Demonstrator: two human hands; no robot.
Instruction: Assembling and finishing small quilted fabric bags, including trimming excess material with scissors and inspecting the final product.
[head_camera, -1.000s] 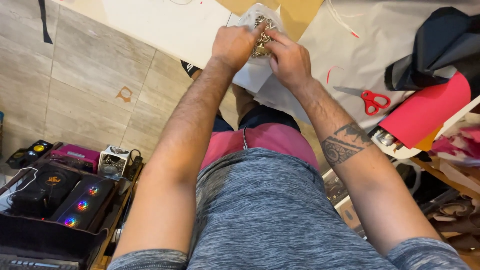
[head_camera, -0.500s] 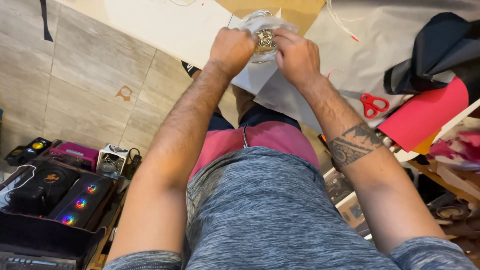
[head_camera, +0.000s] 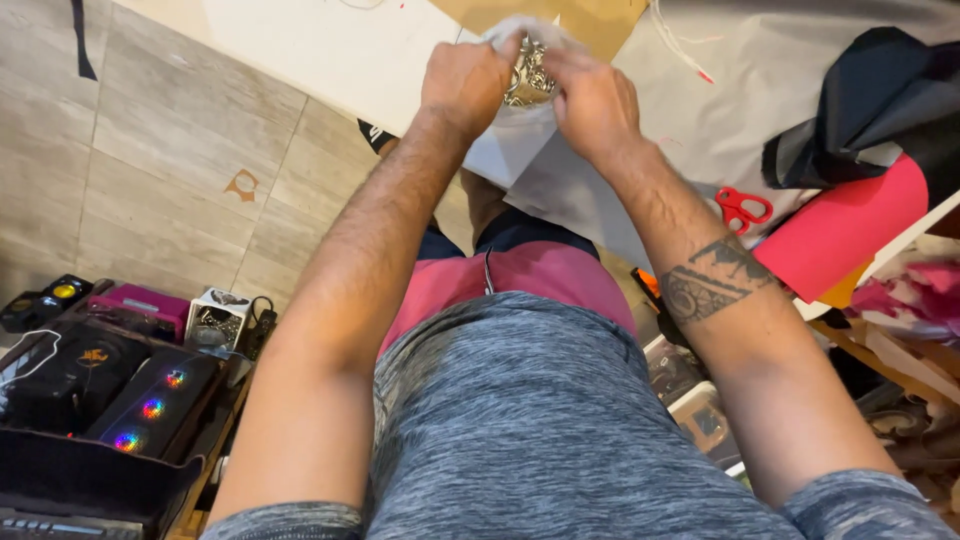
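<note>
While both hands, left hand (head_camera: 465, 85) and right hand (head_camera: 592, 100), grip the clear bag (head_camera: 520, 40) of metallic pieces (head_camera: 528, 78), it seems unopened; contents remain inside.

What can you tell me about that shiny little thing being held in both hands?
The shiny piece looks like metal, silver-gold with an ornate, openwork surface; its exact shape is too small to tell. It sits in thin clear wrapping, crumpled around it. The left hand and right hand pinch it from either side, above the white sheet.
</note>
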